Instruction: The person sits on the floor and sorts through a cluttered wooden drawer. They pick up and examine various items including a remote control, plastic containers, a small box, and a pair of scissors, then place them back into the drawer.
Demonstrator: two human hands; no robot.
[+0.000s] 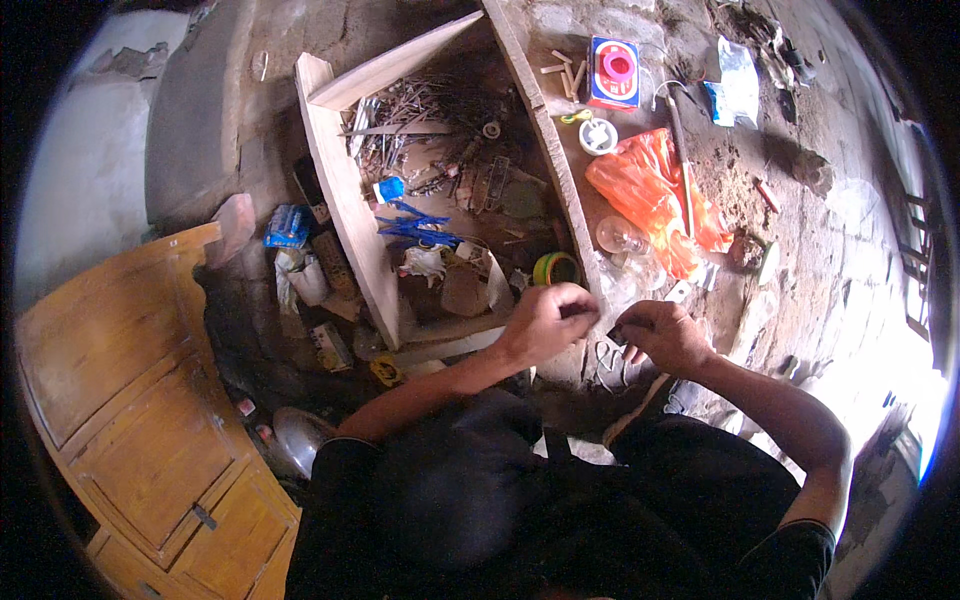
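My left hand (551, 322) is over the near right corner of a wooden tray (352, 195), its fingers curled; what is between them is too small to tell. Just right of it, my right hand (664, 334) pinches a small dark object (617, 334). The two hands are apart. Thin pale wire or cord (611, 364) lies below them. Inside the tray are a pile of nails (405, 112), blue strips (420, 227), a blue-labelled small item (389, 190) and a green and yellow tape roll (556, 270). A clear light bulb (619, 234) is beyond my right hand.
An orange plastic bag (641, 180), a white round fitting (598, 136), a blue and red box (613, 71) and a rod (681, 157) lie right of the tray. A blue package (287, 226) lies left of it. A wooden cabinet (135, 375) stands at the left, near a metal bowl (300, 439).
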